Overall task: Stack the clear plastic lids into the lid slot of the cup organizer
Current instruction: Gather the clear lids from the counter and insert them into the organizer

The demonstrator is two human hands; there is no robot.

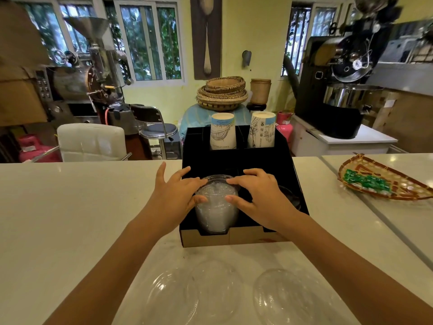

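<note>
A black cup organizer (290, 181) with a cardboard front stands on the white counter. A tall stack of clear domed lids (216, 207) sits in its front left slot. My left hand (178, 195) presses on the stack's left side, thumb against the lids, fingers spread. On the stack's right side rests my right hand (255, 195), its thumb and fingertips touching the top lid. Three loose clear lids lie on the counter near me: one at the left (171, 299), one in the middle (218, 289), one at the right (288, 299).
Two stacks of printed paper cups (222, 132) (262, 130) stand in the organizer's back slots. A dark lid (291, 195) lies in the front right slot. A woven tray with green-wrapped sweets (384, 181) lies at the right. A counter seam (375, 219) runs diagonally.
</note>
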